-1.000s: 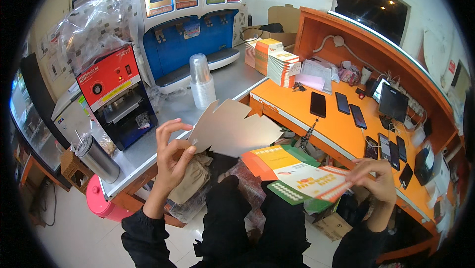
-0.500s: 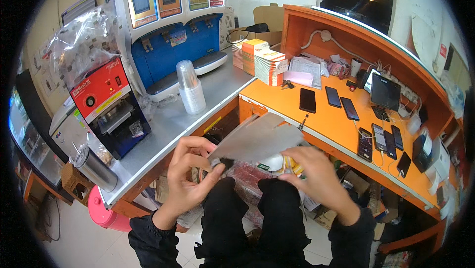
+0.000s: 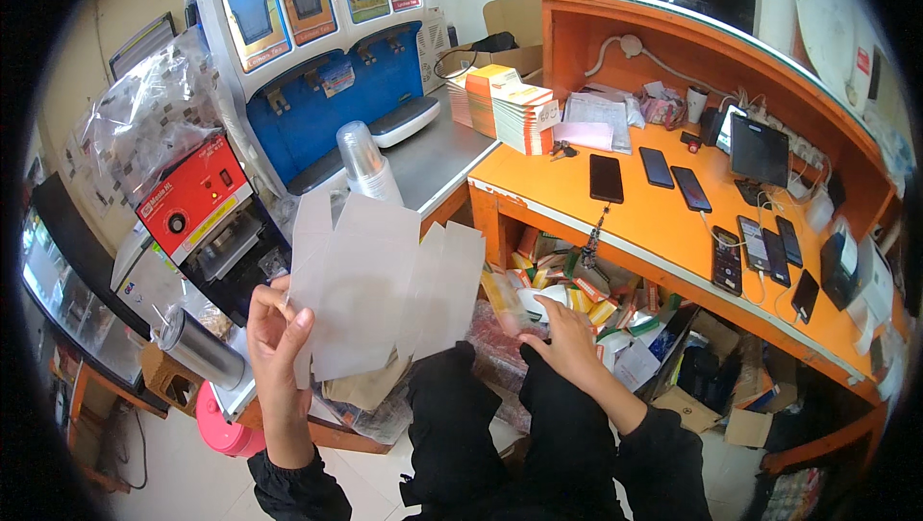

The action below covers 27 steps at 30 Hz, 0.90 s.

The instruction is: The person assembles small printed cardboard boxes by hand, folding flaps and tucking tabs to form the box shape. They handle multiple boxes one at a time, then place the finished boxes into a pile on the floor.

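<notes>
A flat, unfolded carton blank, its plain greyish-white side showing, stands up in front of me at the left. My left hand pinches the blank at its left edge, closed between thumb and fingers. Slits and flaps run along the blank's upper edge and its right part. My right hand is off the blank, over my right knee, with thumb and index finger apart. Close to its fingertips are a white rounded thing and a yellowish, see-through piece. Whether the fingers touch either one, I cannot tell.
A heap of small colourful boxes lies under the orange counter. Several phones and a stack of booklets rest on top. Stacked plastic cups, a red-fronted machine and a steel tumbler stand at the left.
The blank has swung from nearly flat to upright and moved left with my left hand. My right hand has come away from its right edge and dropped lower. The view has shifted slightly.
</notes>
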{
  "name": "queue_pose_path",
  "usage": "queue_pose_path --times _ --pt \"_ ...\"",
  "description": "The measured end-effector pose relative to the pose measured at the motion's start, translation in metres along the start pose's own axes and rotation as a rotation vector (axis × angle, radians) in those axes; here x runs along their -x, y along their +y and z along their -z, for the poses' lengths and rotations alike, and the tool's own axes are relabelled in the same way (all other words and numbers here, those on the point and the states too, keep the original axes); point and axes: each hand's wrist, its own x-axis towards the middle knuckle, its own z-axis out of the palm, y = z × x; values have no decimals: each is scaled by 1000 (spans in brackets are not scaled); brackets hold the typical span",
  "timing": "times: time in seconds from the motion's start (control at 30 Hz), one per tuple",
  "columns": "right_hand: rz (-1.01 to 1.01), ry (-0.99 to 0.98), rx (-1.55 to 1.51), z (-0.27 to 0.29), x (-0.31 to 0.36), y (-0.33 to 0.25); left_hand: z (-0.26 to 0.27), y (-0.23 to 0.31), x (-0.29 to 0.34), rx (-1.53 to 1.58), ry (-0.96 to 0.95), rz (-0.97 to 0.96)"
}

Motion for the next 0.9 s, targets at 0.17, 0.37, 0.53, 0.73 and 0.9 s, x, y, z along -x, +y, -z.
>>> queue_pose_path --times 0.17,0.37,0.53,0.73,0.9 --pt "133 -75 -224 -37 -25 -23 -4 4 8 -23 -15 -4" --pt "-51 -162 -383 -90 -56 -43 -9 13 24 -81 -16 -24" --pt "-134 -313 -729 -104 -68 -50 5 18 35 -151 17 -40" --pt "387 -283 -664 -72 -17 -57 20 13 36 -210 67 -82" --pt "149 -16 -258 -66 -21 -73 13 13 37 -263 60 -115"
